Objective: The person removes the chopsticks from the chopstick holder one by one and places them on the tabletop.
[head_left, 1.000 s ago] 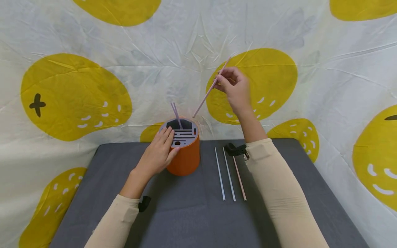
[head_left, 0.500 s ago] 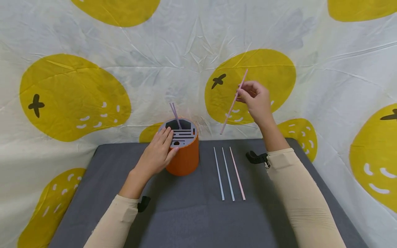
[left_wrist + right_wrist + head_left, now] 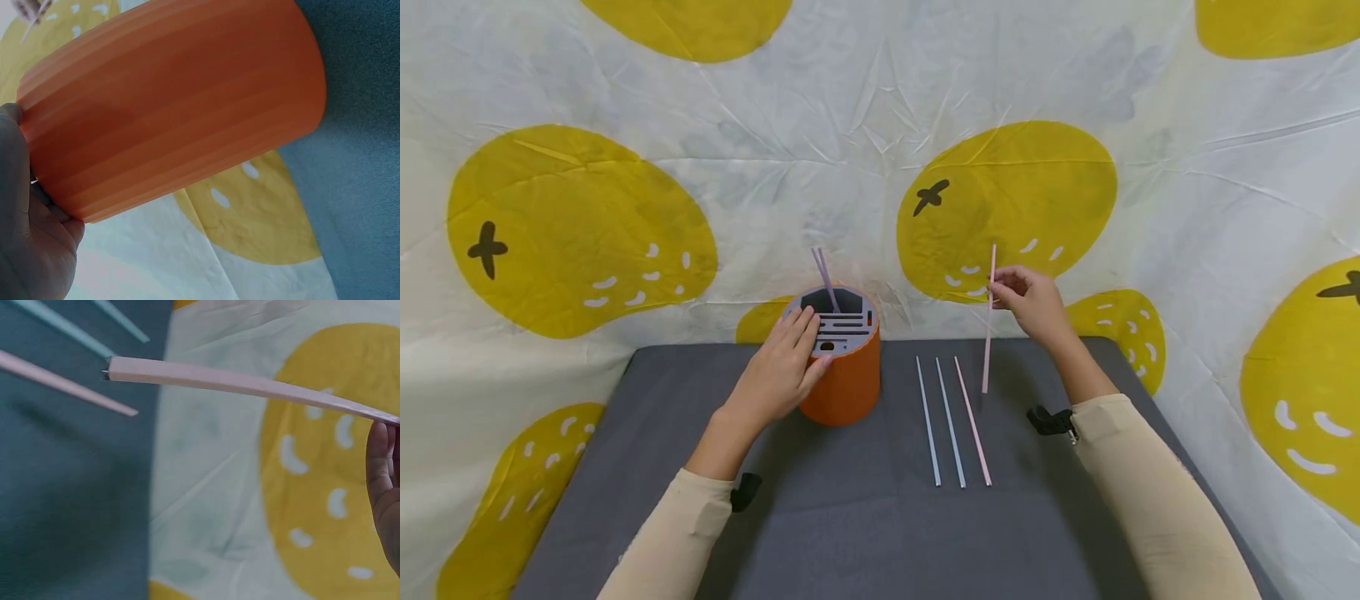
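Right hand [image 3: 1028, 302] pinches a pink chopstick [image 3: 988, 342]; left hand [image 3: 778, 358] lies extended atop the orange utensil holder [image 3: 844, 392]. Likely step: laying-out; next move calls for alignment beside the second pink chopstick [image 3: 972, 421].

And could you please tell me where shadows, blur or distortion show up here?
Head view: soft shadows on the table; left wrist view: the right hand blurred in the upper left corner; right wrist view: the held pink stick looks bowed.

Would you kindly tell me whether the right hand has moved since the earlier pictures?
Yes: in the head view, the right hand has moved down and rightward against the yellow print behind it.
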`<state>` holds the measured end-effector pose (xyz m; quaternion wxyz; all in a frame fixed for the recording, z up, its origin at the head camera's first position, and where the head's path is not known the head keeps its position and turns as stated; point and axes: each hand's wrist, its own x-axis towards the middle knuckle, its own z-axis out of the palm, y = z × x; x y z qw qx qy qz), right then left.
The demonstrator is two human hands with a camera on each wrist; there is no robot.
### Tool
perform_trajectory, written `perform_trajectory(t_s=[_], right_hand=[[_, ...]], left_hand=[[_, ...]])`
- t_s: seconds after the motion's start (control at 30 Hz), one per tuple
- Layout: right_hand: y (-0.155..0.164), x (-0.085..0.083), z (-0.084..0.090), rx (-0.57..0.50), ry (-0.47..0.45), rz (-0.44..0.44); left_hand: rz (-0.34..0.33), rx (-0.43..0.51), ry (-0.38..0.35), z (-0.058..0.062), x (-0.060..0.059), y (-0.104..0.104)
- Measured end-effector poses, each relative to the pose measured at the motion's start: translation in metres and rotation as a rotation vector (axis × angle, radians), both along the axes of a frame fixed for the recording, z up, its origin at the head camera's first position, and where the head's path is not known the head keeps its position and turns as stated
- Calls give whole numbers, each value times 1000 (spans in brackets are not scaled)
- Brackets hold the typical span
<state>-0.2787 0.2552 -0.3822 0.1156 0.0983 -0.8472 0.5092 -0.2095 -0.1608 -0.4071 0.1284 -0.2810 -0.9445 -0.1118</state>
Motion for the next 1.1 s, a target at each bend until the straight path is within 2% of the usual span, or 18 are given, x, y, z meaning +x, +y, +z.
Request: perform_trajectory(t_s=[0.2, 0.63, 0.93, 1.1], right_hand=[[15, 4, -30, 73, -99, 33], [40, 14, -92, 155, -276, 21], [39, 15, -122, 154, -351, 33], [35, 18, -135, 93, -419, 18]], left_hand=[[0, 4, 6, -1, -2, 0], [6, 9, -5, -3, -2, 1], [7, 7, -24, -1, -1, 1], [8, 4, -30, -1, -1, 2]])
